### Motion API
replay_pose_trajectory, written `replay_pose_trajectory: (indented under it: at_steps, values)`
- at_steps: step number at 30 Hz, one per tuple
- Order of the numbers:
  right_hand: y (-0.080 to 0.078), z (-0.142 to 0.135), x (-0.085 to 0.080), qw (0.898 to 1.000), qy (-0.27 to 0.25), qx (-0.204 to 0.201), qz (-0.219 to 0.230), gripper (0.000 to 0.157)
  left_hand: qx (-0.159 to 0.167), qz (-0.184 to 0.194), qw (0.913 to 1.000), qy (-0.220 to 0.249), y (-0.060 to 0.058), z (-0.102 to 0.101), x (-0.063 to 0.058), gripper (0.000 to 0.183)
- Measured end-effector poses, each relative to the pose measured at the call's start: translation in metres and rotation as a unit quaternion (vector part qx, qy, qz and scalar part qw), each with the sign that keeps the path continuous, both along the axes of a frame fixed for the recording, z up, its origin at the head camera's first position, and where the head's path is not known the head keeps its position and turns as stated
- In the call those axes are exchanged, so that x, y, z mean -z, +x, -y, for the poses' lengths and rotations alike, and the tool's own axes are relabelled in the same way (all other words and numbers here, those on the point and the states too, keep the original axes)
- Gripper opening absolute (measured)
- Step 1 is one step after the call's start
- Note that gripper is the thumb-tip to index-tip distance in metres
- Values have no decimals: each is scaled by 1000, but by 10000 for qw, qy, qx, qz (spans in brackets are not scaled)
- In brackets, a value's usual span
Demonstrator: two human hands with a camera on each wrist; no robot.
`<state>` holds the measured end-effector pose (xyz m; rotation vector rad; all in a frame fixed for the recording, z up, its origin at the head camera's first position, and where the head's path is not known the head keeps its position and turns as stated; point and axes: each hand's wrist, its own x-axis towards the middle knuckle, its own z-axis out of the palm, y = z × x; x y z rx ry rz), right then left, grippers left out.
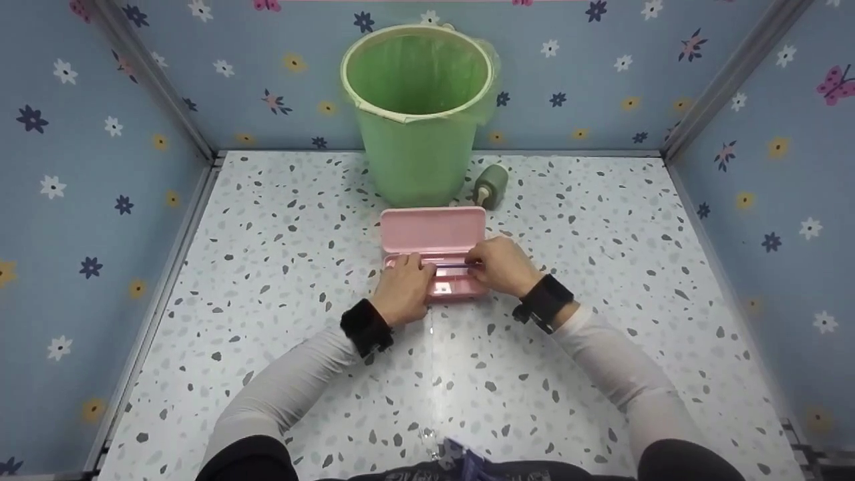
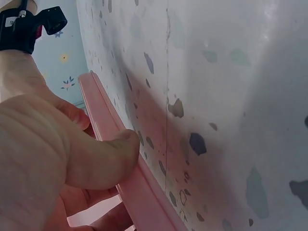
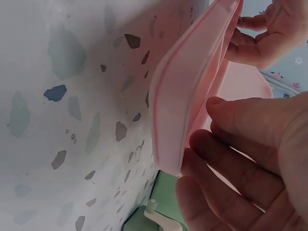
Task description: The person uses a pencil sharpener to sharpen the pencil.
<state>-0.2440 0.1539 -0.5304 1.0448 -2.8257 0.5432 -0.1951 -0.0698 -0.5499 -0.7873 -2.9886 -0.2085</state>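
Observation:
An open pink pencil case (image 1: 433, 230) lies in front of me with its lid folded back toward the bin. My left hand (image 1: 402, 288) covers its left part. In the left wrist view the thumb (image 2: 108, 161) overlaps the outside of the front wall, while other fingers reach inside. Across the case lies a thin dark blue pen (image 1: 451, 266), its left end beside my left fingers. My right hand (image 1: 504, 267) is at the right end of the case, pinching the pen's other end. The pen is hidden in both wrist views.
Behind the case stands a tall green bin (image 1: 421, 160) with a liner over its rim. A green pump bottle (image 1: 493, 184) lies beside the bin's base, nozzle toward the case. Flowered walls (image 1: 568, 73) border the speckled tabletop (image 1: 287, 234) at the back and sides.

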Motion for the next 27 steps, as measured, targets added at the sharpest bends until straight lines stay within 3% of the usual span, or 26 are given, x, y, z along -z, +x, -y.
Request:
replay_pose_trajectory:
  at_steps: [11,27]
  values:
    - [0,0,13,9979,333,228,506,15,98,22,9999,-135,2,-4,10,57]
    - [-5,8,20,9949,887,375,286,6,164,104,9998,2,0,-3,17,54]
